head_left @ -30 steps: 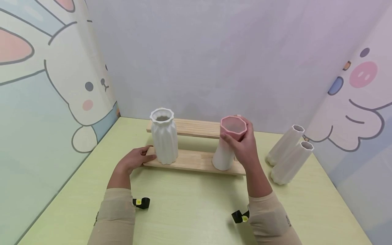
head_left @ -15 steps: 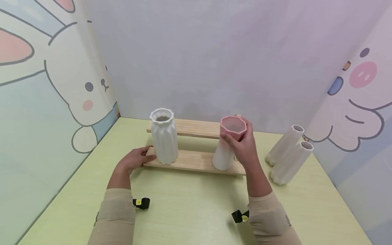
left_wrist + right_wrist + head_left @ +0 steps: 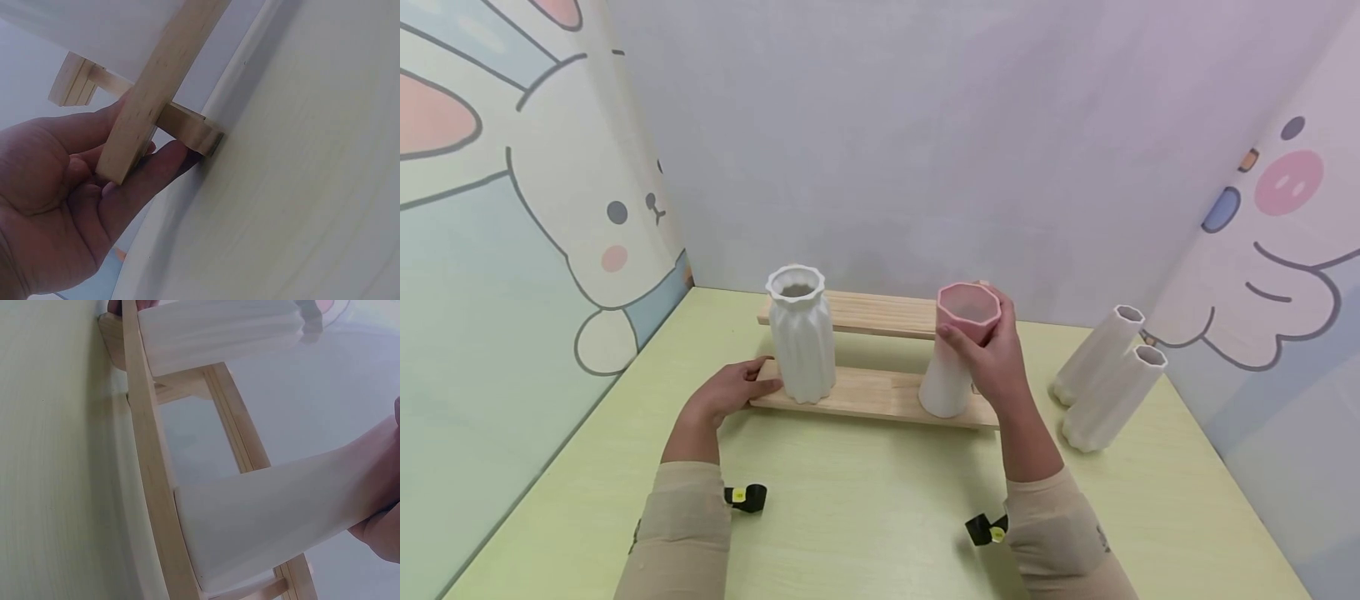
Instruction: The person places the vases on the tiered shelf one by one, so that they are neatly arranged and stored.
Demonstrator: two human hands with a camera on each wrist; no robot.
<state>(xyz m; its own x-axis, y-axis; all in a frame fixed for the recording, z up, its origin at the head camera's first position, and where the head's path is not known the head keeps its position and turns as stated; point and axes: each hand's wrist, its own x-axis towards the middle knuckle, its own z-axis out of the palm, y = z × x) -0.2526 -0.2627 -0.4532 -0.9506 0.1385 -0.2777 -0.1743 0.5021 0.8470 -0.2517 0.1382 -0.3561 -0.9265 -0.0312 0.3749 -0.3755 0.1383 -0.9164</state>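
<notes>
A two-tier wooden shelf (image 3: pixel 872 393) stands on the table. My left hand (image 3: pixel 724 392) grips the left end of its lower board; the left wrist view shows fingers around the board end (image 3: pixel 134 134) and against the foot below. Near that end stands a white pleated vase (image 3: pixel 805 354) with a scalloped rim. Toward the right of the same board is a smooth vase (image 3: pixel 947 379), white below and pink at its faceted mouth. My right hand (image 3: pixel 996 358) holds it around the pink upper part. In the right wrist view, the vase's base (image 3: pixel 206 534) meets the board.
Two slim white vases (image 3: pixel 1112 408) stand close together on the table right of the shelf, beyond my right forearm. The shelf's upper board (image 3: pixel 880 313) sits behind and higher. A pale wall (image 3: pixel 910 150) rises behind, with cartoon-printed walls at both sides.
The pink-and-white vase's mouth and my right hand have shifted very slightly left. My left hand keeps its grip on the shelf, and the other vases stay put.
</notes>
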